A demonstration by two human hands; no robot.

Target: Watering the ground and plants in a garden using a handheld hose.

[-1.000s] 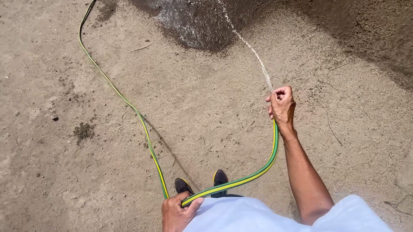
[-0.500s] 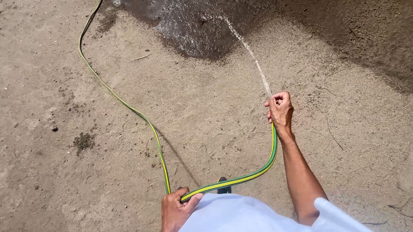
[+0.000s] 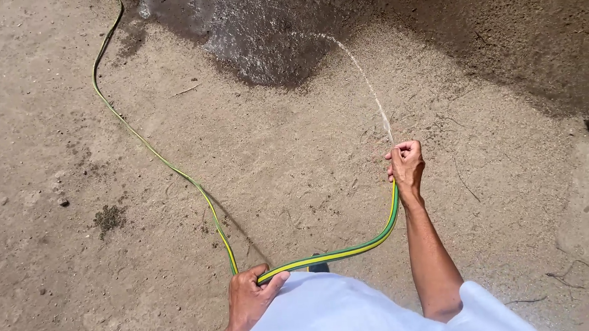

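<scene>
held the green-and-yellow hose (image 3: 341,252) in both closed fists, right hand (image 3: 407,165) at the nozzle end and left hand (image 3: 249,299) by the waist, having swung the water jet (image 3: 364,79) leftward over the wet patch (image 3: 267,44).

The right hand (image 3: 406,165) grips the end of a green-yellow hose (image 3: 354,249). Water (image 3: 360,73) arcs ahead from that grip onto wet ground (image 3: 280,43). The left hand (image 3: 248,300) clasps the hose behind it.

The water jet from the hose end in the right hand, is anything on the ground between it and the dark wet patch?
Nothing visible does. The water jet arcs from the right hand over bare dry dirt to the wet patch. The hose loops back to the left hand, clear of that path.
</scene>
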